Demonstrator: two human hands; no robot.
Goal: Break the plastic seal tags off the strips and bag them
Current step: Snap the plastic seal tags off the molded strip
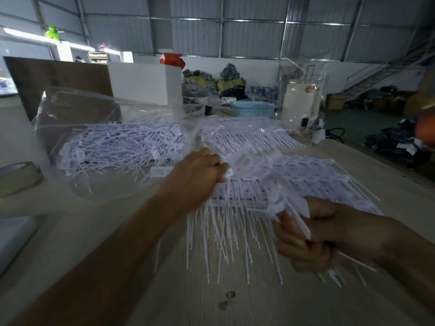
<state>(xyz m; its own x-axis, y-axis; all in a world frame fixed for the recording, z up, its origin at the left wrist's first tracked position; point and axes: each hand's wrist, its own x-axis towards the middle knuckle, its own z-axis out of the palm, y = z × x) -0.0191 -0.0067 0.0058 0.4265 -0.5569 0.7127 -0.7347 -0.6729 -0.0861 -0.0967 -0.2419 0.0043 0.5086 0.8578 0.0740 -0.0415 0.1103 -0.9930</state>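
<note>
Left hand [200, 175] curled round blurred white tags [237, 161] above the strips [306, 182] on the table [259, 302]. Right hand [324, 234] grips a bundle of tag tails [303, 222]. Open bag [113, 142] of loose tags lies left.

- We see two bare forearms that come in from the bottom edge of the view.
- The left hand [196, 177] and the right hand [313, 234] have no gloves.
- We see no sleeve on either forearm up to the frame edge.
- The hands are a little blurred, so we cannot tell the nails.
</note>
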